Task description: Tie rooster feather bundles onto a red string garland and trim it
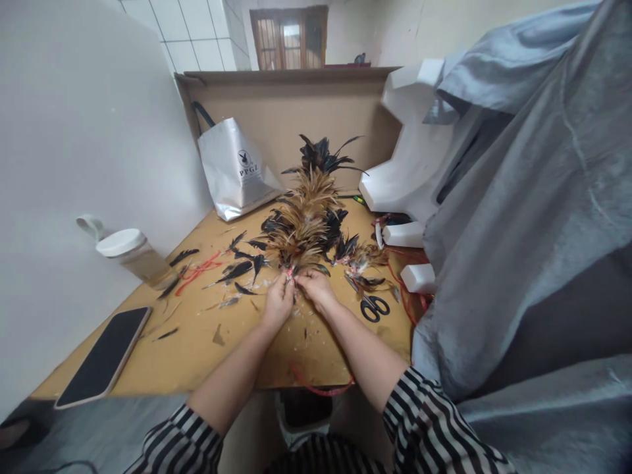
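Note:
A long bundle of brown and black feathers (306, 217) lies away from me along the middle of the yellowish table (207, 359). At its near end, my left hand (279, 297) is closed around the base, where something red and white shows. My right hand (316, 288) pinches at the same base from the other side, fingertips close to the left ones. What exactly sits between the right fingers is too small to make out. Loose black feathers (239, 270) are scattered left of my hands, and smaller feather bunches (363, 260) lie to the right.
Black-handled scissors (375, 308) rest right of my hands. Red string (200, 273), a lidded jar (141, 257) and a phone (103, 355) are on the left. A silver bag (237, 168) stands behind. Grey cloth (533, 217) and white foam (409, 164) bound the right side.

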